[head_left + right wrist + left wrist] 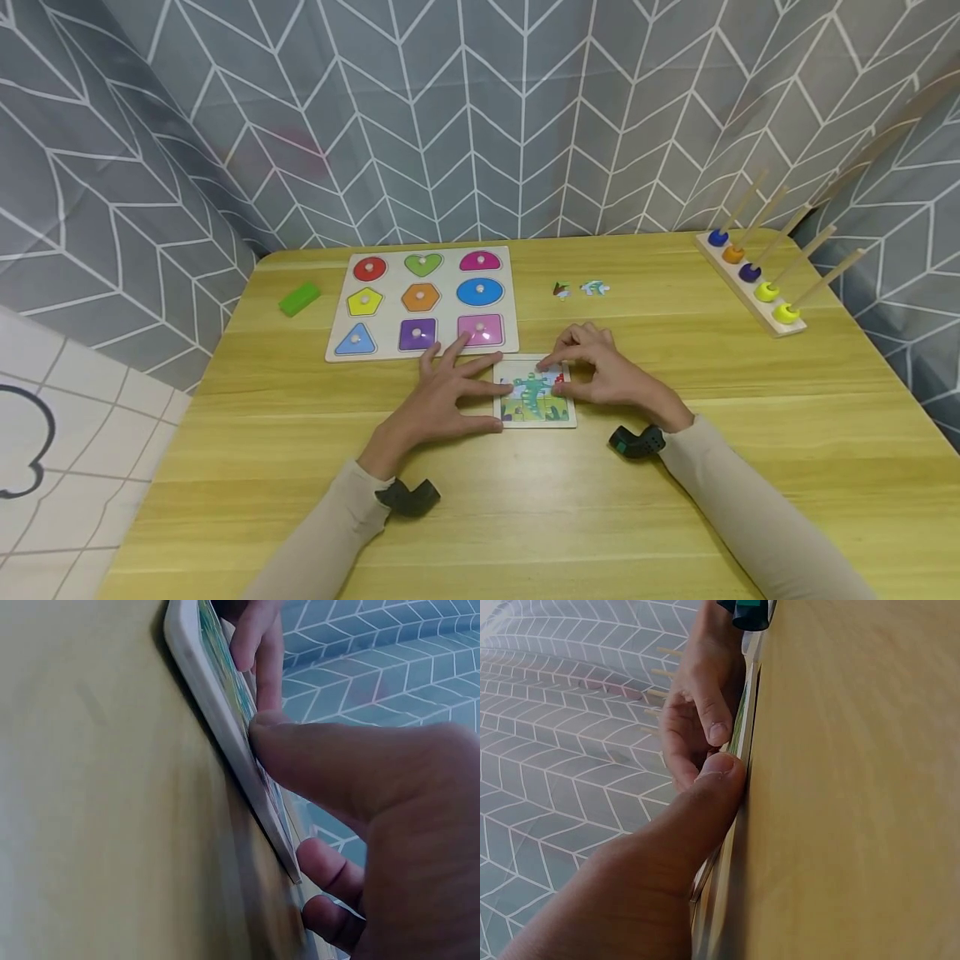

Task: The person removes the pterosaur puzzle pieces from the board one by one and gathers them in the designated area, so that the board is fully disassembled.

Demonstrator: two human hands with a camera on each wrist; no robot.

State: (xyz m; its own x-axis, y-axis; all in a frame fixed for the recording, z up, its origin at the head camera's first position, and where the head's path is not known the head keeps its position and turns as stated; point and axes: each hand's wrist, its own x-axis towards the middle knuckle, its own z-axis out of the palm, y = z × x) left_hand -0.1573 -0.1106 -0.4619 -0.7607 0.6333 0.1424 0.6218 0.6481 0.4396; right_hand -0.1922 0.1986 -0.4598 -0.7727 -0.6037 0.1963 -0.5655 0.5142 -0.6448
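A small white-framed jigsaw puzzle (535,423) with a green dinosaur picture lies on the table between the hands. My left hand (442,396) spreads its fingers over the puzzle's left side; its thumb (724,769) touches the frame's near corner, and one fingertip reaches the pink rectangle of the shape board (384,353). From the right, my right hand (607,371) bends over the puzzle's upper right, thumb and index finger at a puzzle piece (552,377) with a red patch. In the right wrist view the thumb (281,742) lies on the puzzle; the piece is mostly hidden there.
Two loose puzzle pieces, one brown and green (561,290) and one pale blue (595,287), lie behind the right hand. A green block (299,299) sits at the left. A peg stand (783,327) with coloured rings stands at the right. Patterned curtain (495,125) hangs behind the table.
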